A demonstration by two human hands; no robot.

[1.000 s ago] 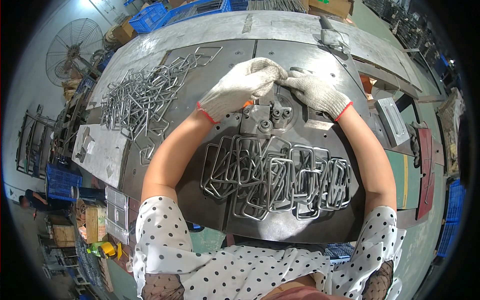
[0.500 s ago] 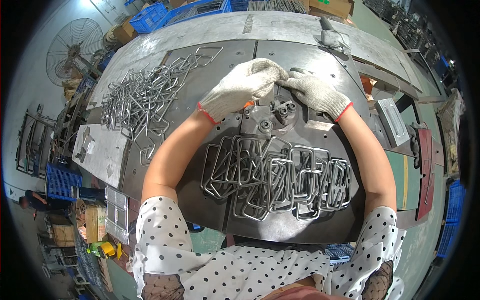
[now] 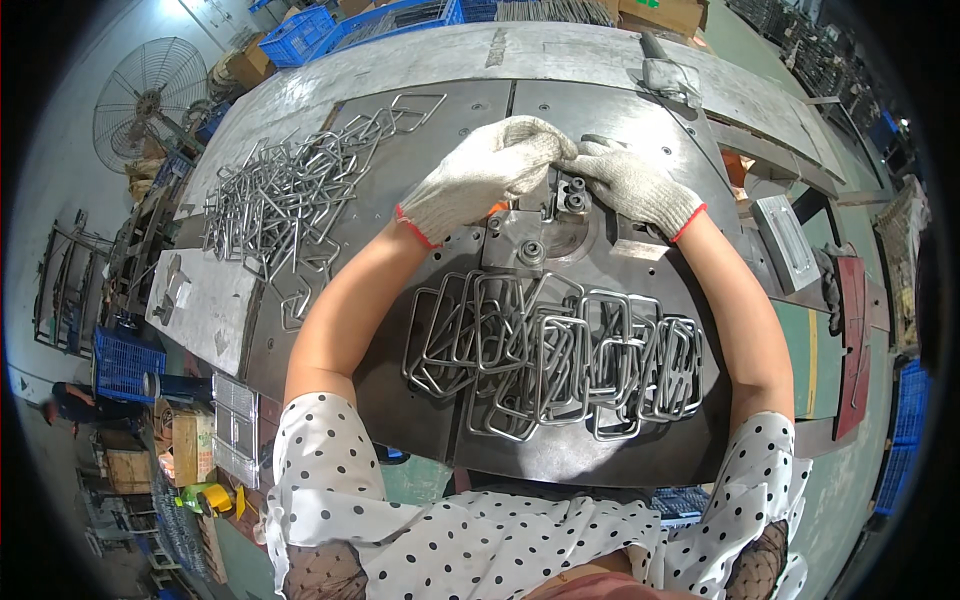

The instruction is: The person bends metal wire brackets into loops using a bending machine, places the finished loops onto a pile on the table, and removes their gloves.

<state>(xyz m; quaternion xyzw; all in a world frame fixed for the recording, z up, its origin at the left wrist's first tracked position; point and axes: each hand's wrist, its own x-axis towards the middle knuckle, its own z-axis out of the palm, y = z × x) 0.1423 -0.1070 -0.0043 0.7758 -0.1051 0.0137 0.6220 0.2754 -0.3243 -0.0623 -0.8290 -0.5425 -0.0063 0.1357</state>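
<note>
Grey steel table (image 3: 590, 105), shiny rectangular wire frames (image 3: 541, 370) heaped, gloved fingers (image 3: 540, 148) bent, grip unclear

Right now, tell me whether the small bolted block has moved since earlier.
Yes: the small bolted block has moved up the picture, judged against the larger fixed block.

The left hand (image 3: 495, 165) and right hand (image 3: 635, 185), in white knit red-cuffed gloves, meet beside a grey bolted steel fixture (image 3: 515, 240), beyond a heap of rectangular silver bent-wire frames (image 3: 560, 365) on the dark metal bench (image 3: 590, 463).
</note>
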